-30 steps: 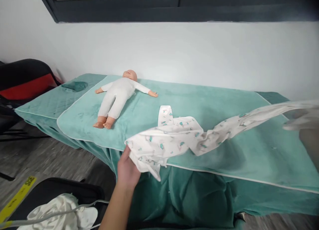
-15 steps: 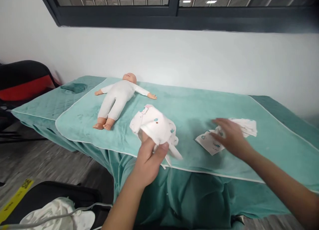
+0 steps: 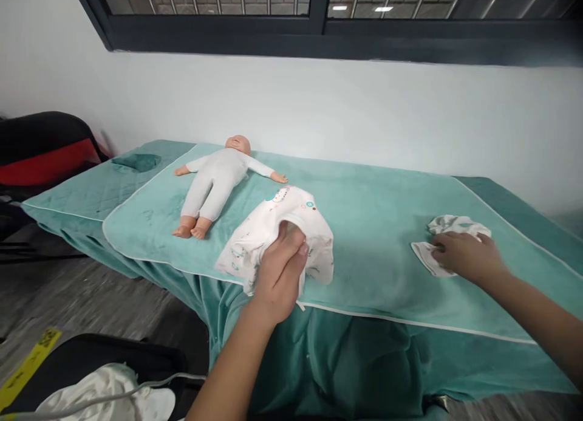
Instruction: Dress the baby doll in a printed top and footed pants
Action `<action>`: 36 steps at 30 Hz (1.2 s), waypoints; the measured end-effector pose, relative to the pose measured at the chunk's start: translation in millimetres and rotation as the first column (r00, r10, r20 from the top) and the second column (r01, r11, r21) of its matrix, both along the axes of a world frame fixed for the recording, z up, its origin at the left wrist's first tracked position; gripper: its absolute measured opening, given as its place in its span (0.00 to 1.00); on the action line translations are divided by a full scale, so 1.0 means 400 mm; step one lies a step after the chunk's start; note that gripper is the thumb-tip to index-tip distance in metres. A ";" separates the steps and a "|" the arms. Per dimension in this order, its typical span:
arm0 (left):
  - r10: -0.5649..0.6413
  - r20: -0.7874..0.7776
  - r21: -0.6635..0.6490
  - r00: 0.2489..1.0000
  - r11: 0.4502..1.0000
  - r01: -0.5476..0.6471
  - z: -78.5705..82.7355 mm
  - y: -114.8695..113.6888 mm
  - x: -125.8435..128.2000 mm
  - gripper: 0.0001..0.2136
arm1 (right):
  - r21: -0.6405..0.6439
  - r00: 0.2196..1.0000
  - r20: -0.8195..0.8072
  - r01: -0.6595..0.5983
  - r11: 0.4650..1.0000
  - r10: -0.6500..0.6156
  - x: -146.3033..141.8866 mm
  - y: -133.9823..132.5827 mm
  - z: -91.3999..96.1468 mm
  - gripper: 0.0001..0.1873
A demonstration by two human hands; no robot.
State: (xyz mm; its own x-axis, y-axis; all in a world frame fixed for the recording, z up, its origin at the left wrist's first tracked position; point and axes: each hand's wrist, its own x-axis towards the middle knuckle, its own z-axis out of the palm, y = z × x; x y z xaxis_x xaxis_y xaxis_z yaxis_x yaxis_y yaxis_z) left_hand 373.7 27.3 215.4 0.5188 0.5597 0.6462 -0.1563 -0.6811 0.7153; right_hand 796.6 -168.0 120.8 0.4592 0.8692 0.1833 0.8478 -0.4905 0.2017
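My left hand [image 3: 282, 274] is closed on a white baby garment [image 3: 296, 205] with small coloured prints, held up over the front part of the bed, its fabric draping on both sides of my fingers. Farther right, my right hand [image 3: 471, 258] has its fingers bent down on a second white printed cloth piece [image 3: 460, 225] that lies bunched on the green cover; its exact kind is unclear. A baby doll [image 3: 223, 175] in a white bodysuit lies on its back to the left, arms spread, with neither hand touching it.
A green velvet cover [image 3: 378, 208] with white piping lies over the bed against the wall. A black and red chair [image 3: 50, 154] stands at the left. Below it, a black seat [image 3: 136, 348] holds white cloth [image 3: 104, 387] with a grey cable [image 3: 168, 379] across it.
My right hand has moved to the right together with the smaller cloth, which is now more bunched. The garment in my left hand has turned and spread wider, showing an opening around the fingers.
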 end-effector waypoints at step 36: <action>0.728 -0.230 0.469 0.646 0.664 -0.582 -0.087 0.049 0.072 0.11 | 0.617 0.927 -0.361 0.154 0.771 0.103 -0.406 0.162 0.365 0.20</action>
State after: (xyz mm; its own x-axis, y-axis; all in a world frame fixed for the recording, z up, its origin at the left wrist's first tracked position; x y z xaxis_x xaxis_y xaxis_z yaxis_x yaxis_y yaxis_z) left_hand 402.4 47.0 180.5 0.3291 0.6400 0.6943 0.6488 -0.6875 0.3262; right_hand 634.2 -103.1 266.9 0.6224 0.6029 0.4992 0.7793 -0.4174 -0.4675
